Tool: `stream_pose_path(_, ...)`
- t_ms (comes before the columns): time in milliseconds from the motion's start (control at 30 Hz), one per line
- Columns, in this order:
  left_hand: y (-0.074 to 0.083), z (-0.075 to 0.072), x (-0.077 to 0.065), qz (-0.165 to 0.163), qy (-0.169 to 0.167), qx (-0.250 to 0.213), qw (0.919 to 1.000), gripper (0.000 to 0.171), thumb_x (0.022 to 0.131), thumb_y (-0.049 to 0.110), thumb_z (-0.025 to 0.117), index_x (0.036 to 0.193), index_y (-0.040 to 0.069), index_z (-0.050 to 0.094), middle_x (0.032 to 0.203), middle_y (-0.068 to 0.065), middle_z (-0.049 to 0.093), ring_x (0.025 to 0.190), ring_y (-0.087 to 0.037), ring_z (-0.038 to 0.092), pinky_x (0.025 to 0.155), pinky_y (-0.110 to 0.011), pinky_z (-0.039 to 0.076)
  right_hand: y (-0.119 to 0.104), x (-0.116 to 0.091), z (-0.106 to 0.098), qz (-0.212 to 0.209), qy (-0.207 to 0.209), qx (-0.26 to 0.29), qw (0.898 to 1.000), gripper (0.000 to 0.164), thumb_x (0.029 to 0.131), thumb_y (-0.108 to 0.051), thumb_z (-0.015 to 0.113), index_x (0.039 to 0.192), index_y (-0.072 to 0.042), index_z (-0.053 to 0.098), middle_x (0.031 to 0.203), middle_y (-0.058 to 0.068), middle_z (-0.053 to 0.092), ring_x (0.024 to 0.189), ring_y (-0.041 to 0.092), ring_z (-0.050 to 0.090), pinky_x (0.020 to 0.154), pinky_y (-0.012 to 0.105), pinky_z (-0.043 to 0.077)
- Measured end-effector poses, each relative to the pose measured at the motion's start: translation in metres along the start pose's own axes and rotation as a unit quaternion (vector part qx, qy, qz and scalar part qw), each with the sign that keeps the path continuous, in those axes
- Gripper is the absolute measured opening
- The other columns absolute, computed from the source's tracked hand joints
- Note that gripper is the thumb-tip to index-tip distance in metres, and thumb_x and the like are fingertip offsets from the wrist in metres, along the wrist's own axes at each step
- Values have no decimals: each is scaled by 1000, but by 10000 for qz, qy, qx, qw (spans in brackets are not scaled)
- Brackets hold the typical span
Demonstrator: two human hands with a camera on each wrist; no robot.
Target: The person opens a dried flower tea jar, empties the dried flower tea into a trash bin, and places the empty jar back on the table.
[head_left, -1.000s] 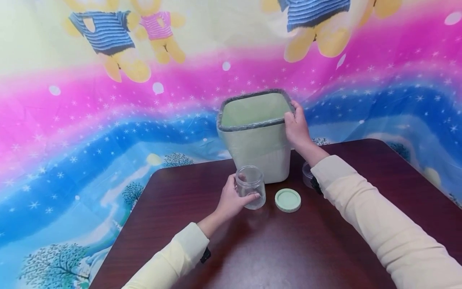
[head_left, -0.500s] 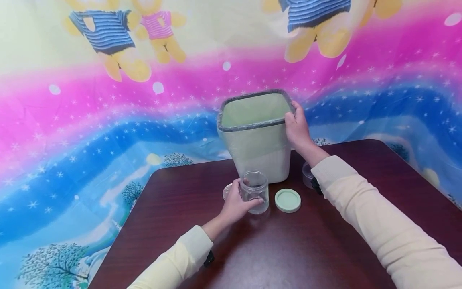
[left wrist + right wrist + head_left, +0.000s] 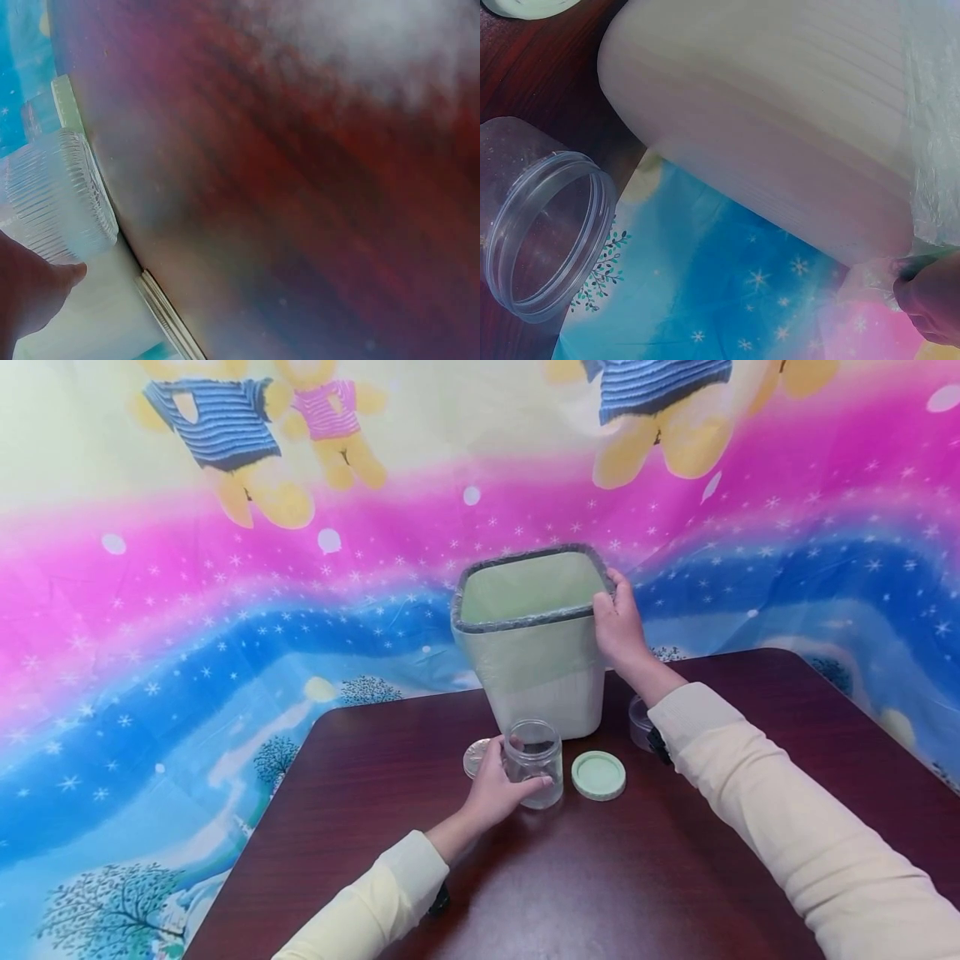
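Note:
My left hand (image 3: 495, 789) grips a clear ridged jar (image 3: 542, 777) with no lid on it, fingers behind and thumb across its front. In the left wrist view the base of the jar (image 3: 64, 195) is right at the tabletop. My right hand (image 3: 621, 622) holds the right rim of a pale green trash can (image 3: 540, 677), thumb at the front side. A clear bag with a dark bunched edge lines the can. Beside the jar lies a light green lid (image 3: 597, 776). A silver round lid (image 3: 476, 758) sits left of the jar, partly hidden by my left hand.
A second clear jar (image 3: 551, 225), open-mouthed, stands right of the trash can, mostly behind my right sleeve (image 3: 697, 714) in the head view. The dark red-brown table (image 3: 375, 793) ends just behind the can. A printed cloth (image 3: 225, 677) hangs behind it.
My left hand has moved the jar slightly right and toward me, uncovering the silver lid at its left. My right hand and the trash can have stayed in place.

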State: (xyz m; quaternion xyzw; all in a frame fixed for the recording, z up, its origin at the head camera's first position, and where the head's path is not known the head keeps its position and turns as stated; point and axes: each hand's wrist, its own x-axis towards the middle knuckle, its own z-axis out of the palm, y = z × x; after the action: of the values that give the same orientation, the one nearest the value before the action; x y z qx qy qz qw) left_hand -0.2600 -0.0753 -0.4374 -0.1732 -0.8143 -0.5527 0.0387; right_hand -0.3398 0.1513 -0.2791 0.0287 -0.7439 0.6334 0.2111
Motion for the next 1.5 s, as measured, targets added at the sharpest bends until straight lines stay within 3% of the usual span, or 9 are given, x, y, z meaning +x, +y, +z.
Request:
stream_pose_path(333, 0, 2, 0, -90, -93, 48, 9999, 81, 74, 25, 87, 134, 0, 39, 130, -16, 50, 126, -27, 47, 106, -43, 37, 1, 0, -2, -6, -32, -23, 10000, 61, 95, -17, 29, 154, -7, 16, 151, 17, 29, 122, 26, 36, 101, 42, 31)
stream_pose_path(867, 4, 0, 1, -66, -268, 425, 9987, 73, 74, 26, 86, 127, 2, 42, 122, -11, 52, 113, -20, 51, 96, -37, 42, -2, 0, -4, -3, -35, -156, 9999, 60, 96, -17, 29, 154, -6, 17, 149, 18, 32, 116, 29, 38, 95, 41, 32)
stream_pose_path(1267, 6, -1, 0, -125, -375, 432, 9983, 75, 74, 27, 86, 130, 2, 42, 125, -11, 51, 116, -23, 50, 98, -41, 42, -6, -1, -14, -171, -191, -678, 9974, 59, 97, -18, 28, 154, -5, 19, 152, 16, 30, 122, 29, 37, 99, 46, 33)
stream_pose_path(1500, 5, -1, -1, -94, -452, 425, 9980, 78, 74, 25, 87, 132, 1, 40, 127, -14, 50, 118, -22, 50, 100, -40, 41, -11, 0, -20, 24, -420, -960, 9945, 59, 98, -23, 29, 155, -8, 19, 156, 12, 26, 127, 30, 34, 98, 46, 32)
